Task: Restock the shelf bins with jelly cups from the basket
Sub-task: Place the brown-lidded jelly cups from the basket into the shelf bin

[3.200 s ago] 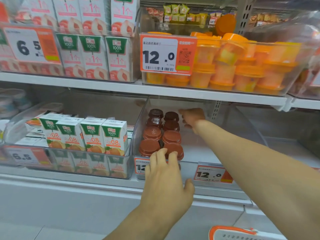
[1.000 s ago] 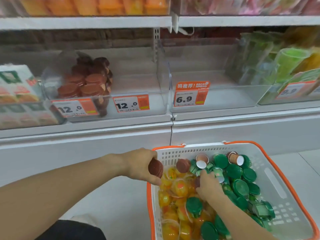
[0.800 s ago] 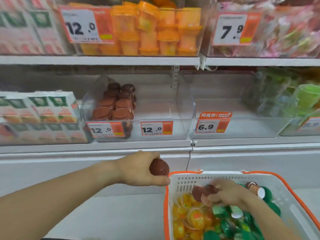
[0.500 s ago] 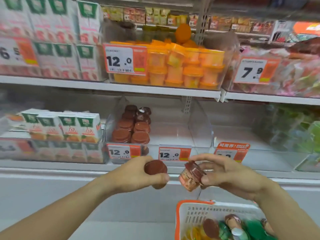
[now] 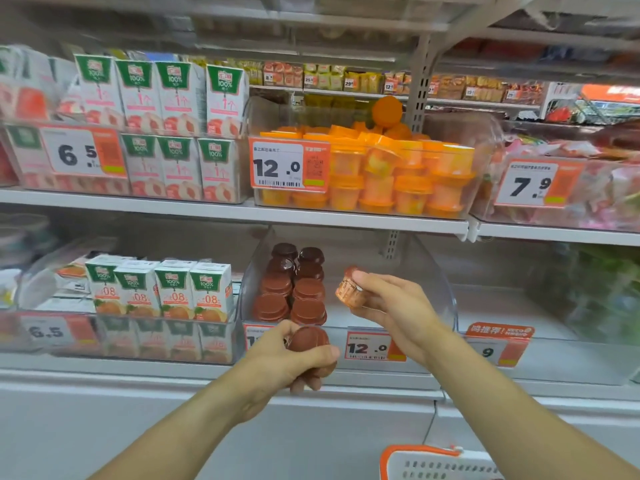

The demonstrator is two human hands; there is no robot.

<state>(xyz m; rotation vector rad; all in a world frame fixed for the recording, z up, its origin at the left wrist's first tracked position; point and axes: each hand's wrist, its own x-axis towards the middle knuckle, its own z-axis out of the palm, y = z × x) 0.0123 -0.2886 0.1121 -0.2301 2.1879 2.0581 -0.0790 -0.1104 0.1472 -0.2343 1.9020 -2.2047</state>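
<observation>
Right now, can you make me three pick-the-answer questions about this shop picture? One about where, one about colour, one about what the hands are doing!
1. Where do the brown-lidded jelly cups stand?
A. left side of the lower clear bin
B. top shelf
C. floor

2. What colour are the cups under the upper 12.0 tag?
A. green
B. orange
C. blue

3. What are the hands doing?
A. both empty
B. one empty
C. each holds a cup

Answers: 1 A, two rows fill its left side. 2 B, orange cups stacked there. 3 C, left hand and right hand each grip a cup.
</observation>
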